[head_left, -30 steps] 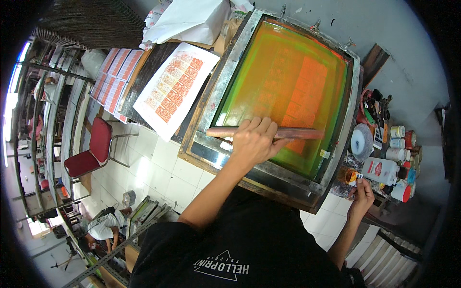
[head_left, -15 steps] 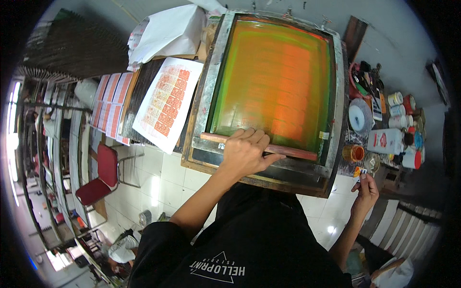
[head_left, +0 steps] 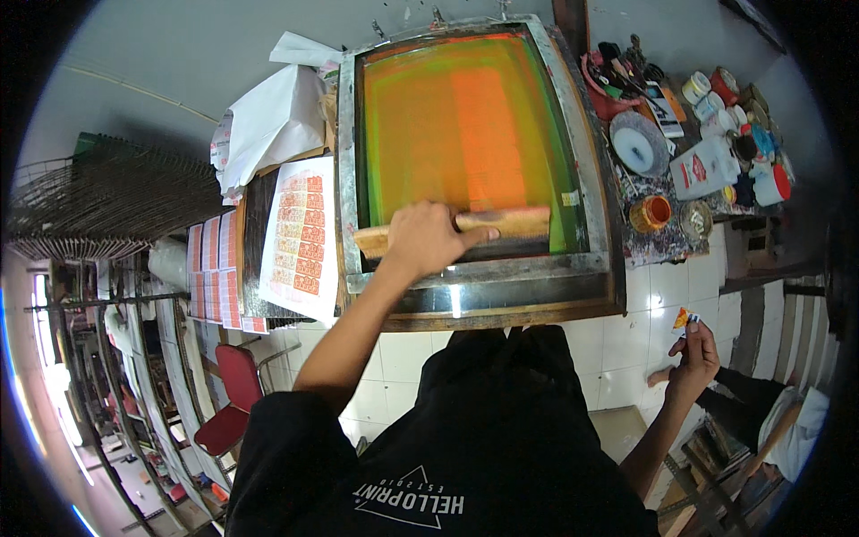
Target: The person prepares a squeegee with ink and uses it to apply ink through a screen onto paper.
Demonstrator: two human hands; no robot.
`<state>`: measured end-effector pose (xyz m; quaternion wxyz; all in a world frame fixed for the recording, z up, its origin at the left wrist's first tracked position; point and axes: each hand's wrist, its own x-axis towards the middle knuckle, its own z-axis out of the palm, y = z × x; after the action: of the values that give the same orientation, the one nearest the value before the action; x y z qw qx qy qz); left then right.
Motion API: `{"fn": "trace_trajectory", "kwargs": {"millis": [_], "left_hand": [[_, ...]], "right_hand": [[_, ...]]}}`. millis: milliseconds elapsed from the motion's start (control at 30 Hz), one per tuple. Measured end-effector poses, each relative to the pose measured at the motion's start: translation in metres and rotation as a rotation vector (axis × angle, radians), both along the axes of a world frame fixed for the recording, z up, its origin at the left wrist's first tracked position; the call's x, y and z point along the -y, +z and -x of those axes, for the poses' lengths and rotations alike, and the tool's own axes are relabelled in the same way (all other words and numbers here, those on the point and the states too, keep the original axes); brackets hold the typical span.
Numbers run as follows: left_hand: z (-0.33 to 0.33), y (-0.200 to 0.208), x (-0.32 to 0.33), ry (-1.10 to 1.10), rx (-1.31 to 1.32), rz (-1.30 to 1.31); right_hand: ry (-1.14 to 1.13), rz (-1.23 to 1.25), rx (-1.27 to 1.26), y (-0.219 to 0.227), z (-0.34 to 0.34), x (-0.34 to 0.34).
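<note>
A long wooden squeegee (head_left: 514, 223) lies across the near part of a screen printing frame (head_left: 573, 263). My left hand (head_left: 422, 240) is wrapped over its middle, thumb lying along the wood. Beyond the squeegee stretches yellow-green mesh (head_left: 407, 125), with a broad orange ink band (head_left: 492, 134) right of its middle. Off to the right, clear of the frame, my right hand (head_left: 693, 358) pinches a small orange, white and blue packet (head_left: 683, 319) between thumb and fingers. The squeegee's lower edge is partly hidden by my left hand.
Printed sheets (head_left: 300, 237) with orange designs lie left of the frame. Right of it, an ink-stained table bears an orange ink jar (head_left: 650, 213), a white jug (head_left: 705, 168) and several pots. A red chair (head_left: 237, 380) stands at left; another person (head_left: 792, 430) sits at lower right.
My left hand has brought the squeegee from the frame's near bar onto the mesh, tilting it differently. The whole view has turned and shifted. My right hand keeps its hold on the packet.
</note>
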<state>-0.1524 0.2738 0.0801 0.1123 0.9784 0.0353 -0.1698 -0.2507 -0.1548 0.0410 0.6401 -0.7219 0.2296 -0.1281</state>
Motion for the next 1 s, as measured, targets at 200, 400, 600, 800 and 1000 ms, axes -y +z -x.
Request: {"fn": "trace_trajectory", "kwargs": {"millis": [200,400,600,800,1000], "left_hand": [[-0.018,-0.014,-0.007,0.008,-0.04,0.071],[-0.028,-0.011,-0.006,0.022,-0.101,0.067],[-0.038,0.004,-0.006,0.027,-0.204,0.084],[-0.056,0.006,-0.026,0.04,-0.324,0.26],[-0.093,0.013,-0.021,0.065,-0.379,0.756]], "right_hand": [[-0.08,-0.046,0.058,-0.007,0.024,0.01],[-0.082,-0.094,-0.029,-0.01,0.015,0.004],[-0.028,-0.057,0.02,-0.006,-0.004,-0.004],[-0.024,-0.035,0.048,-0.008,-0.024,-0.009],[-0.034,-0.045,0.08,0.0,-0.038,-0.004]]}}
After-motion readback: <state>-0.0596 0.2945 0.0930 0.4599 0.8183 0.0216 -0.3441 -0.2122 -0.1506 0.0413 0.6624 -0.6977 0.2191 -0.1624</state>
